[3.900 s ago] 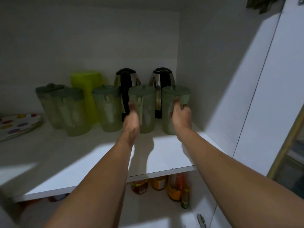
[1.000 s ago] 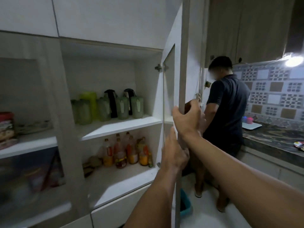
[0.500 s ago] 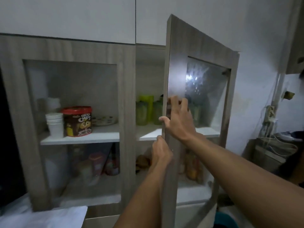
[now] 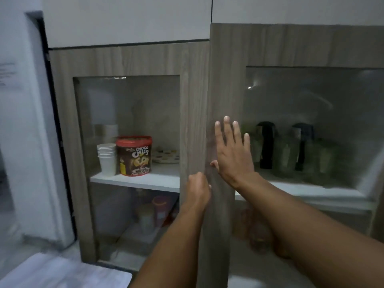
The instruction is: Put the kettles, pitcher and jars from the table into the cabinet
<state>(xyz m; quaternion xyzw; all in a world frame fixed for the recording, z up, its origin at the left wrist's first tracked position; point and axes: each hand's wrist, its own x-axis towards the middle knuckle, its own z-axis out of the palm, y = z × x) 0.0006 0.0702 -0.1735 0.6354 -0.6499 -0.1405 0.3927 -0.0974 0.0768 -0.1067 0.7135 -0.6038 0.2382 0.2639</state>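
While the right-hand wood-grain cabinet door with its glass pane (image 4: 226, 84) stands nearly flush with the frame, the right hand (image 4: 233, 152) lies flat against its left stile, fingers (image 4: 227, 127) spread and straight, gripping nothing. The left hand (image 4: 198, 191) sits lower, against that stile's left edge, fingers curled in; whether they pinch the edge or merely rest on it cannot be told.

Behind the pane, on the white upper shelf (image 4: 301, 193), stand two kettles with black handles (image 4: 267, 145) toward the back, and several pale green translucent jars (image 4: 287, 156) in front of them and beside them. The glass blurs them, so a count is unsure, and the pitcher cannot be picked out here.

Through the left door's pane (image 4: 126, 129), on the same shelf level, are a stack of white paper cups (image 4: 107, 159), a red-lidded brown snack tub (image 4: 134, 155) just beside it, and a spotted plate (image 4: 166, 156) near the shelf's right end.

Judging from this, the putting away looks done: the kettles and jars sit inside, and only a corner of a pale, bare surface (image 4: 62, 273) shows at the lower left. What seems left is pressing the door fully shut, though the table is mostly out of view, so nothing certain can be said of remaining items.
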